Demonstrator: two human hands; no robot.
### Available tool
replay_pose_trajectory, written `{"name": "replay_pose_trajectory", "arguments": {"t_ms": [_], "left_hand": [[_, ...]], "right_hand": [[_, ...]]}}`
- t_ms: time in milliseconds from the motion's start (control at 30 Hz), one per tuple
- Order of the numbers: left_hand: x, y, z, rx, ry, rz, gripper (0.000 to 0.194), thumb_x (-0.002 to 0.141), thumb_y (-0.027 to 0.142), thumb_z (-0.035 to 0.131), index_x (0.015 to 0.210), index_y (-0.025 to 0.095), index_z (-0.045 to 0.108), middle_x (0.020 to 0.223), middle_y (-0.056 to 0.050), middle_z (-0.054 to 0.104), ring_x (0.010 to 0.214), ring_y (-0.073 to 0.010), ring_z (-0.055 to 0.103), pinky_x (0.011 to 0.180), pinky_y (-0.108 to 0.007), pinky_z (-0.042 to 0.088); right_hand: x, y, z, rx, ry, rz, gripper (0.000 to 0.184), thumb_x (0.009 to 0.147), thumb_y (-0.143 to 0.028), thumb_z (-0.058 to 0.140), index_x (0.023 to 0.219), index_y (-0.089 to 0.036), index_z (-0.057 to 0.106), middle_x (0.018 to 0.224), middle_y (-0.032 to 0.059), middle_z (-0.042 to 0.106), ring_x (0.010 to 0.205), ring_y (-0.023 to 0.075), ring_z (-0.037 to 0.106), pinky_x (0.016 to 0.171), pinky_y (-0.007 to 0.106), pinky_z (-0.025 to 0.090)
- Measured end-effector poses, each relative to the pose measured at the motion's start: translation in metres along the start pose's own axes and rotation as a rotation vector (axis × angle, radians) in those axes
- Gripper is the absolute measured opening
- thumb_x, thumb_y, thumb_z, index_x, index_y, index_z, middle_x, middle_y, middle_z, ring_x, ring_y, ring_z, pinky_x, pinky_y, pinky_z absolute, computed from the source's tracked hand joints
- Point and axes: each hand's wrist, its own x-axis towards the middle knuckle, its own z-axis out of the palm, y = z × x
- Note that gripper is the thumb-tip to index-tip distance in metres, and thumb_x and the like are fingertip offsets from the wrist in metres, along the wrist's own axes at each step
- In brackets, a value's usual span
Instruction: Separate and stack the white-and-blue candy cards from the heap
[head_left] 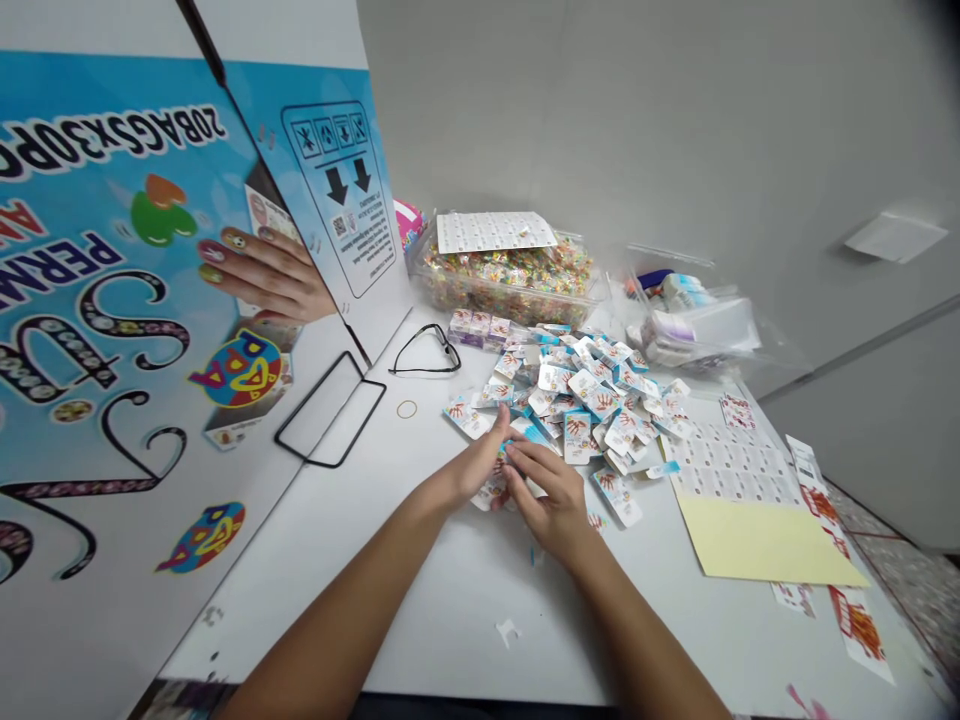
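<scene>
My left hand and my right hand meet at the near edge of a heap of small flat cardboard boxes. Between them is one small printed box, white and blue with a hand picture, mostly covered by my fingers. The left thumb points up along it, and the right fingertips press against its side. Both hands are closed around this box. Just right of my right hand lies a loose flat box. Whether the held box is folded open or flat I cannot make out.
Behind the heap stands a clear plastic tub of colourful small pieces. Filled purple boxes, black-framed glasses and a rubber band lie left. Sticker sheets and yellow paper lie right. A large printed carton walls off the left.
</scene>
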Motion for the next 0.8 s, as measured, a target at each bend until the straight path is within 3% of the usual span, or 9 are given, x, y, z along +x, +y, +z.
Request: {"name": "replay_pose_trajectory", "arguments": {"t_ms": [133,233,300,367,433,533,600,700,800], "left_hand": [[-0.001,-0.001,0.004,0.023,-0.055,-0.055,0.075,0.083,0.083,0.023,0.089,0.017,0.058,0.043,0.003,0.045,0.034,-0.0119,0.041,0.034,-0.023,0.033],[-0.001,0.000,0.007,-0.018,-0.057,-0.079,0.078,0.082,0.084,0.022,0.103,0.017,0.056,0.052,0.000,0.056,0.037,-0.0153,0.050,0.038,-0.025,0.039],[0.002,0.000,0.007,-0.036,-0.006,-0.054,0.079,0.079,0.086,0.021,0.108,0.019,0.051,0.058,0.000,0.060,0.040,-0.0173,0.056,0.039,-0.026,0.040],[0.005,-0.001,0.006,0.001,0.126,0.038,0.075,0.080,0.085,0.024,0.107,0.020,0.050,0.057,0.002,0.057,0.039,-0.0151,0.054,0.039,-0.023,0.036],[0.009,-0.002,0.002,0.054,0.318,0.174,0.067,0.084,0.080,0.028,0.099,0.019,0.051,0.051,0.006,0.048,0.035,-0.0103,0.043,0.039,-0.020,0.029],[0.013,-0.001,-0.006,0.016,0.539,0.337,0.055,0.089,0.070,0.032,0.083,0.018,0.051,0.043,0.009,0.034,0.035,-0.0070,0.026,0.040,-0.019,0.019],[0.014,0.000,-0.012,-0.061,0.606,0.377,0.050,0.091,0.064,0.034,0.078,0.018,0.050,0.042,0.009,0.030,0.036,-0.0064,0.022,0.040,-0.019,0.015],[0.013,0.004,-0.017,-0.157,0.655,0.420,0.046,0.092,0.059,0.037,0.076,0.018,0.049,0.043,0.010,0.030,0.037,-0.0054,0.019,0.040,-0.019,0.013],[0.011,0.007,-0.020,-0.214,0.658,0.444,0.045,0.092,0.058,0.038,0.075,0.018,0.048,0.043,0.010,0.029,0.036,-0.0048,0.018,0.040,-0.019,0.012]], "right_hand": [[0.002,-0.004,-0.010,0.004,-0.249,0.126,0.041,0.092,-0.026,0.059,0.133,-0.022,0.059,0.107,0.0113,0.070,0.072,0.0167,0.067,0.064,0.030,0.055],[0.005,-0.003,-0.017,0.122,-0.259,0.241,0.036,0.096,-0.028,0.052,0.131,-0.023,0.063,0.078,0.0047,0.069,0.067,0.0171,0.065,0.070,0.032,0.055],[0.009,0.003,-0.021,0.301,-0.080,0.414,0.033,0.096,-0.032,0.054,0.125,-0.023,0.067,0.066,0.0001,0.065,0.058,0.0154,0.062,0.067,0.033,0.055],[0.016,0.013,-0.028,0.525,0.223,0.599,0.035,0.093,-0.037,0.058,0.125,-0.022,0.065,0.069,-0.0017,0.065,0.055,0.0138,0.062,0.064,0.033,0.056],[0.022,0.023,-0.034,0.735,0.508,0.676,0.043,0.089,-0.039,0.064,0.129,-0.024,0.058,0.088,0.0002,0.069,0.072,0.0158,0.070,0.075,0.037,0.058],[0.026,0.035,-0.040,0.857,0.653,0.659,0.045,0.082,-0.035,0.072,0.123,-0.026,0.054,0.110,0.0026,0.067,0.098,0.0187,0.071,0.090,0.039,0.055],[0.023,0.036,-0.038,0.789,0.557,0.675,0.029,0.084,-0.036,0.069,0.108,-0.023,0.058,0.098,0.0026,0.069,0.082,0.0173,0.072,0.077,0.035,0.057],[0.015,0.027,-0.029,0.478,0.167,0.628,0.023,0.091,-0.042,0.058,0.085,-0.020,0.061,0.074,0.0017,0.066,0.059,0.0151,0.062,0.059,0.030,0.052],[0.009,0.012,-0.013,0.018,-0.242,0.368,0.025,0.088,-0.041,0.064,0.102,-0.020,0.066,0.098,0.0091,0.069,0.091,0.0243,0.062,0.083,0.040,0.052]]}}
